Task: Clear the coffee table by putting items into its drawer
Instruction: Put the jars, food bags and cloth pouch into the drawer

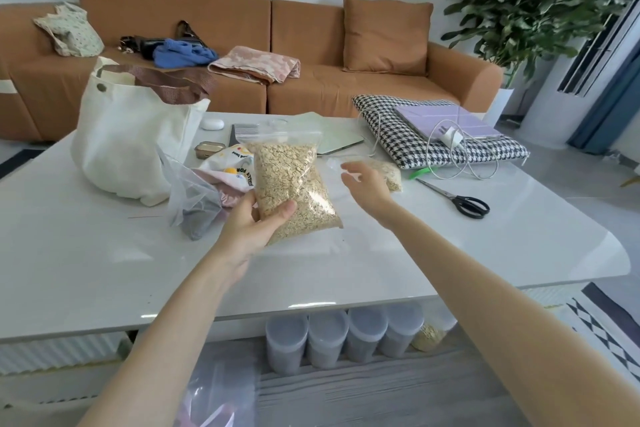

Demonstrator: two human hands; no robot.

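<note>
In the head view, a zip bag of oats (294,180) is held upright above the counter (104,253) by the left hand (252,225), whose fingers (282,211) are curled round the bag's lower half. The right hand (363,184) is stretched forward over a second bag of oats (389,172) lying flat on the counter. Its fingers (349,170) are released and loosely spread, and nothing is grasped by them. Whether that bag is touched cannot be told.

Below the counter's near edge, what is judged to be the open drawer (381,392) is seen, with a row of lidded tubs (325,336) at its back. A white tote bag (131,139), a clear plastic bag (194,198), scissors (460,201) and a charger (450,137) on a checked cushion (485,152) are left on the counter.

The step in hand is judged to be the gathering of the oat bags. Next, a firm pinch on the slack second bag is called for. Both bags would then be lowered into the drawer in front of the tubs, with their seals kept uppermost so that nothing is spilled.
</note>
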